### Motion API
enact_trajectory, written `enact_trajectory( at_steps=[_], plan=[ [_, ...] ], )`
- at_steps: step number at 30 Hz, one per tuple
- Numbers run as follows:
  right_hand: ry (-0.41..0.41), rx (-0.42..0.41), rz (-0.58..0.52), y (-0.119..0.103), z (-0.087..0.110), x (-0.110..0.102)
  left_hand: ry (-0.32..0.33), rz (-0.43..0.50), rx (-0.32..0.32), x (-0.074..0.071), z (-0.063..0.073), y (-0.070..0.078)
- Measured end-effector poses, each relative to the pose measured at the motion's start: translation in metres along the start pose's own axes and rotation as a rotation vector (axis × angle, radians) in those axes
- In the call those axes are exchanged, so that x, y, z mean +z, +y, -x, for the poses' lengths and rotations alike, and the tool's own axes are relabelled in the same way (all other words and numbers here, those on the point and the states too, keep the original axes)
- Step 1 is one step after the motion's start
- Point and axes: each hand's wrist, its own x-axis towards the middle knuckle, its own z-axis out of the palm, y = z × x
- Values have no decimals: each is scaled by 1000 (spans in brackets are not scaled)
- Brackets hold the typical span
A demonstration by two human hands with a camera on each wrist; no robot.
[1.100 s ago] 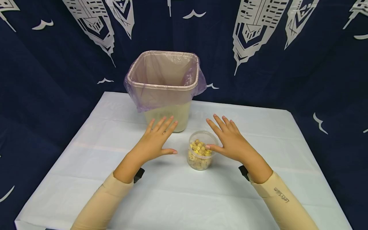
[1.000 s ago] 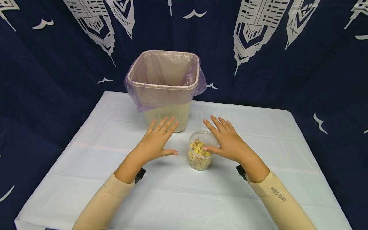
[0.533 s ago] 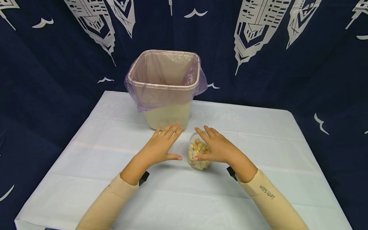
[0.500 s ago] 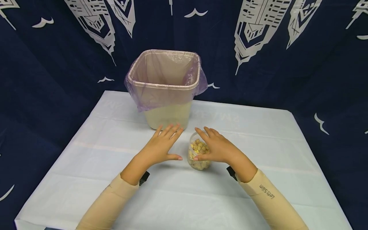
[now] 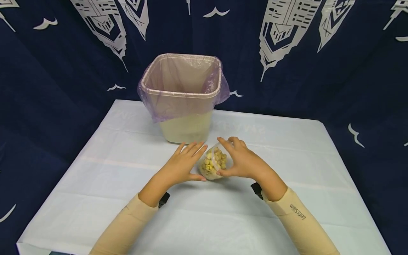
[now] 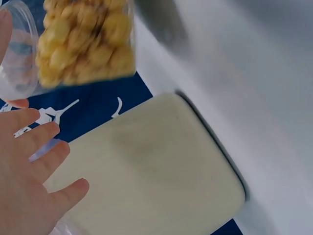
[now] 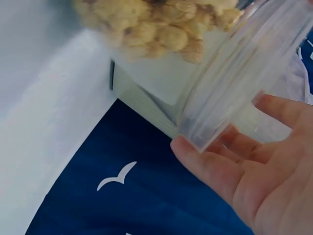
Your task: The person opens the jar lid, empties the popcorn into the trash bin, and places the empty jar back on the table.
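Observation:
A clear plastic jar [image 5: 216, 165] of yellowish popcorn [image 5: 208, 163] is tipped, its rim end toward my right hand and its base toward my left. My right hand [image 5: 244, 161] grips the jar at the rim, thumb in front and fingers behind. In the right wrist view the fingertips lie against the clear rim [image 7: 220, 83]. My left hand [image 5: 181, 167] is beside the jar's base, fingers straight and spread, thumb pointing at it. In the left wrist view a gap shows between the left hand's fingers [image 6: 51, 161] and the popcorn-filled part of the jar [image 6: 88, 41].
Behind the hands stands a cream bin [image 5: 186, 129] lined with a purple translucent bag [image 5: 178, 108], its mouth facing up. A white cloth covers the table [image 5: 271, 212]. A dark blue curtain [image 5: 287, 99] with white prints hangs behind.
My right hand has come left and down to the jar, taken hold of its rim and tilted it. My left hand has moved right, toward the jar.

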Motion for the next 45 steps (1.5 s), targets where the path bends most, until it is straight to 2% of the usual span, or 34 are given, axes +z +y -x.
enact_trajectory(
  at_steps=[2, 7, 12, 18, 22, 25, 30, 37, 45],
  plan=[
    [23, -18, -22, 1, 1, -1, 11, 14, 3, 2, -1, 1],
    [64, -47, -85, 3, 3, -1, 89, 84, 35, 6, -3, 6],
    [109, -68, -154, 5, 6, -1, 224, 112, 60, 13, -6, 13],
    [148, -67, -241, 5, 11, 2, 411, 121, 46, 22, -11, 23],
    [165, -68, -303, 5, 14, 5, 487, 99, 36, 24, -14, 27],
    [170, -81, -332, 7, 15, 9, 501, 64, 42, 23, -14, 27],
    [175, -113, -339, 9, 18, 17, 484, 17, 57, 21, -13, 26],
    [200, -160, -305, 10, 18, 23, 474, 4, 67, 19, -12, 26],
    [206, -171, -286, 11, 19, 27, 433, -10, 59, 19, -11, 27]
  ],
)
